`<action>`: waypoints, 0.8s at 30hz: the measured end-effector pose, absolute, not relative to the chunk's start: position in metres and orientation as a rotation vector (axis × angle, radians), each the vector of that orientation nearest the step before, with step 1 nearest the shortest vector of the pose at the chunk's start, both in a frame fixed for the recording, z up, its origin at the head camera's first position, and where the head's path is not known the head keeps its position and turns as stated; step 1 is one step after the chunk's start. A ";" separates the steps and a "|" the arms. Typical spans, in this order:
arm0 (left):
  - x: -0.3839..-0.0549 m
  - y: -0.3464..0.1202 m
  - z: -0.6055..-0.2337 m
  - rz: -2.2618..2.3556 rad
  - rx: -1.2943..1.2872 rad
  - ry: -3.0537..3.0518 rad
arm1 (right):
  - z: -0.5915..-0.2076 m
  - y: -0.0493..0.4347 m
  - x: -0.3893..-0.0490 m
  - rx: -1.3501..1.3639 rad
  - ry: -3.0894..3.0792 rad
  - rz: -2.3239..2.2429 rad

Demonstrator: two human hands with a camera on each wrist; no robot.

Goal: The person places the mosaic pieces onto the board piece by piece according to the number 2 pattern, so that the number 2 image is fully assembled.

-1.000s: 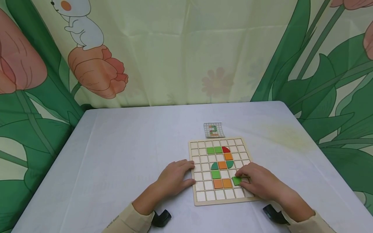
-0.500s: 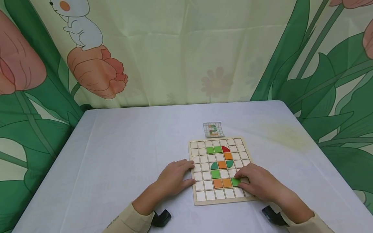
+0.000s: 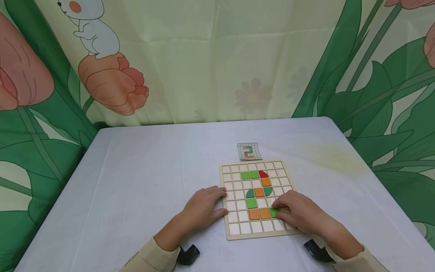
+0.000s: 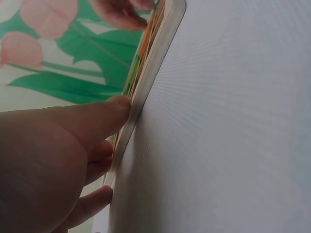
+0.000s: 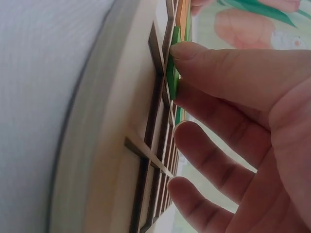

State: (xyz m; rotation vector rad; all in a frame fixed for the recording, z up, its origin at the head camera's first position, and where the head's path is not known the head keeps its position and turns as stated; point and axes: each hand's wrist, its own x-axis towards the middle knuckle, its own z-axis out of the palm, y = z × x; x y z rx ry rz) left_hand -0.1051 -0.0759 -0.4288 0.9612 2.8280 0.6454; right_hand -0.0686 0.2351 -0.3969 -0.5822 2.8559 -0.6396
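A wooden grid board (image 3: 234, 237) lies on the table, with green, orange, red and teal tiles in some of its cells. My left hand (image 3: 204, 207) rests against the board's left edge; in the left wrist view its thumb (image 4: 114, 109) and fingertips touch the rim. Over the right part of the board, my right hand (image 3: 302, 213) pinches a green square tile (image 3: 273, 212) between thumb and index finger. That tile sits at a cell just right of two orange squares (image 3: 259, 214). In the right wrist view the tile (image 5: 172, 73) stands slightly proud of the grid.
A small card (image 3: 249, 151) printed with a coloured grid pattern lies just beyond the board's far edge. The white-covered table (image 3: 153, 162) extends on both sides. A curtain (image 3: 210, 68) with printed plants hangs behind it.
The green tile, tilted and held off the cell a second ago, has come down into line with the orange squares. My right fingers have shifted slightly left; the left hand stays put.
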 end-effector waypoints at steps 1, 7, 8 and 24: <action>-0.105 -0.076 -0.429 0.643 0.959 2.827 | -0.397 0.235 -0.069 -0.578 2.855 -0.642; -0.105 -0.076 -0.428 0.643 0.964 2.824 | -0.397 0.234 -0.069 -0.523 2.827 -0.669; -0.105 -0.076 -0.428 0.642 0.964 2.823 | -0.396 0.235 -0.069 -0.511 2.825 -0.678; -0.110 -0.075 -0.423 0.593 0.908 2.806 | -0.374 0.249 -0.076 -0.354 3.014 -0.554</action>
